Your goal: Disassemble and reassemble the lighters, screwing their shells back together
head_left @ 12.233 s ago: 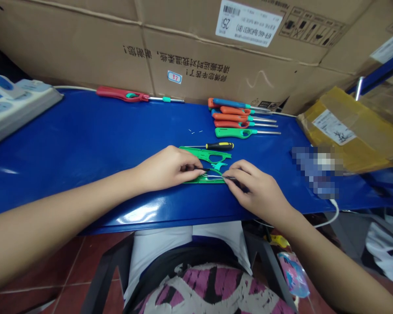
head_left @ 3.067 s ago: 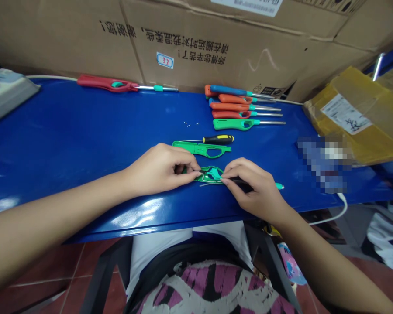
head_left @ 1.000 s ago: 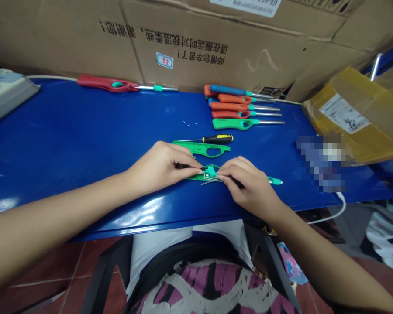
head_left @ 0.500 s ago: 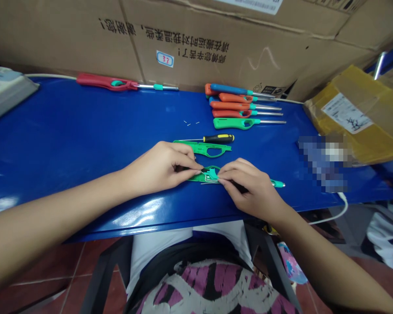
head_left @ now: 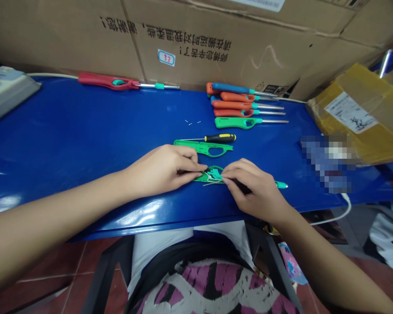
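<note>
An opened green lighter [head_left: 201,178] lies on the blue table, its turquoise trigger [head_left: 215,174] and thin wires showing between my hands. My left hand [head_left: 170,168] pinches at the inner parts left of the trigger; its fingertips hide what exactly they hold. With thumb and fingers closed, my right hand [head_left: 252,181] grips the turquoise trigger from the right. The lighter's turquoise-collared tip [head_left: 281,185] sticks out beyond that hand. Just behind lies the other green casing half [head_left: 216,150], and past it a black-and-yellow screwdriver [head_left: 221,138].
Several small screws [head_left: 190,124] lie behind the screwdriver. Several assembled lighters [head_left: 236,104] are stacked at the back, a red lighter [head_left: 108,81] farther left. A cardboard box [head_left: 190,26] walls the back. A yellow-taped parcel [head_left: 363,117] and a blurred-out item stand right.
My left fingertips have shifted slightly right, towards the trigger. The thin wires beside the trigger sit differently. My right hand keeps its hold; the whole view has shifted a little.
</note>
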The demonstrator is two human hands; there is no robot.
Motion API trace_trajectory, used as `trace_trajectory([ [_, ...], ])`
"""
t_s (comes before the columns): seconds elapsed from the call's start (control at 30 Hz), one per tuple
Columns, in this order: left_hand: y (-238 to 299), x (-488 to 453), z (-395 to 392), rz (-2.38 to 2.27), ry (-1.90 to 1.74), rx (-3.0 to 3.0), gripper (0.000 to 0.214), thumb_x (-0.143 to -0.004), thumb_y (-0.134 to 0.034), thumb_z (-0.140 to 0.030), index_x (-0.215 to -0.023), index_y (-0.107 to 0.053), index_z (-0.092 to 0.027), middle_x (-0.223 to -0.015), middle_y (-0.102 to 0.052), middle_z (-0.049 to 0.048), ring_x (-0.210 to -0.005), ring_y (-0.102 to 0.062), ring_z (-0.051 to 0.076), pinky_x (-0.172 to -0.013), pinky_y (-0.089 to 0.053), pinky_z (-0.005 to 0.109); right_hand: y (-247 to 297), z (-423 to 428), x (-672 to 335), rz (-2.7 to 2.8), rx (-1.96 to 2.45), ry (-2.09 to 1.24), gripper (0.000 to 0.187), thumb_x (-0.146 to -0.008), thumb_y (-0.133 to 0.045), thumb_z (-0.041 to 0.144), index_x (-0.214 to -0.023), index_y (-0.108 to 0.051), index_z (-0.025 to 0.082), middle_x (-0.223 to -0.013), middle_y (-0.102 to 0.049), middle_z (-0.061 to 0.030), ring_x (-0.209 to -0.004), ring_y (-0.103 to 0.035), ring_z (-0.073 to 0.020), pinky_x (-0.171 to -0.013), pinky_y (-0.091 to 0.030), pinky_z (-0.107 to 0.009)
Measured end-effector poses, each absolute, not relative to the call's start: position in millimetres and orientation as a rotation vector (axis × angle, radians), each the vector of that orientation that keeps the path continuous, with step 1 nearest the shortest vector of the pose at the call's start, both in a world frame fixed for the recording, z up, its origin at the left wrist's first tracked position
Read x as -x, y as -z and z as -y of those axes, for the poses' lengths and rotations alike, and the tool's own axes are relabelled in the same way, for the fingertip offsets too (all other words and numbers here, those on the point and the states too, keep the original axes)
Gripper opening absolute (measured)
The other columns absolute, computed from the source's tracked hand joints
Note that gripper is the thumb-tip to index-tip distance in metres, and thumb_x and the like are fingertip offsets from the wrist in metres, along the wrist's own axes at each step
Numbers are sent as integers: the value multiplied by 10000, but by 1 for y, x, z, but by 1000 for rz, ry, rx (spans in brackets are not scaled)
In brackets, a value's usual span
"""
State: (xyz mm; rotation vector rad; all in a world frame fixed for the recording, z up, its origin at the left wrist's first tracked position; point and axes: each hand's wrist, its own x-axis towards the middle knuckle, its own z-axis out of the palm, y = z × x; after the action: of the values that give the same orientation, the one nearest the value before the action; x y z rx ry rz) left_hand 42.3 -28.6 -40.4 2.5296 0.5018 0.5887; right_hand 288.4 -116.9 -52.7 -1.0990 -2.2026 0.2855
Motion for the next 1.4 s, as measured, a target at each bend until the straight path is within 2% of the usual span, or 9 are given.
trace_trajectory([
  [0.37,43,-44,30,-503,-618,-2577,198,-958,-659,-215,-1098,-786,-156,-882,-698,35,-774,-682,140,-707,-525,246,55,116,-289,2204,1098,-257,109,-931,-605,61,-976,-668,138,-946,-703,-95,-885,-631,-177,-812,-541,-334],
  [0.67,43,-43,29,-463,-716,-2560,121,-932,-696,-187,-973,-801,-143,-830,-715,27,-743,-690,122,-680,-523,219,53,116,-289,2249,1047,-193,99,-931,-626,74,-953,-686,150,-960,-716,-87,-840,-618,-170,-802,-529,-347],
  [0.83,43,-43,28,-469,-775,-2535,81,-895,-738,-163,-933,-801,-130,-820,-730,30,-730,-688,111,-662,-513,197,56,115,-291,2275,1001,-175,133,-945,-604,56,-999,-675,155,-980,-732,-86,-911,-661,-184,-844,-536,-362],
  [0.97,43,-43,27,-489,-816,-2500,77,-867,-771,-169,-927,-803,-133,-796,-729,21,-679,-666,95,-611,-497,183,56,114,-293,2285,963,-164,160,-945,-596,37,-1035,-674,144,-999,-744,-98,-931,-677,-192,-846,-546,-370],
  [1.13,43,-43,28,-485,-819,-2479,79,-871,-762,-159,-935,-803,-138,-822,-745,32,-718,-687,109,-646,-515,192,55,115,-292,2281,966,-150,154,-948,-595,40,-1030,-676,142,-971,-747,-97,-916,-684,-193,-834,-553,-375],
  [1.4,42,-44,30,-539,-821,-2434,56,-845,-785,-155,-898,-798,-143,-815,-741,28,-683,-651,98,-604,-483,190,57,116,-295,2277,934,-145,175,-923,-610,18,-1034,-685,131,-1002,-758,-115,-906,-683,-203,-821,-562,-386],
])
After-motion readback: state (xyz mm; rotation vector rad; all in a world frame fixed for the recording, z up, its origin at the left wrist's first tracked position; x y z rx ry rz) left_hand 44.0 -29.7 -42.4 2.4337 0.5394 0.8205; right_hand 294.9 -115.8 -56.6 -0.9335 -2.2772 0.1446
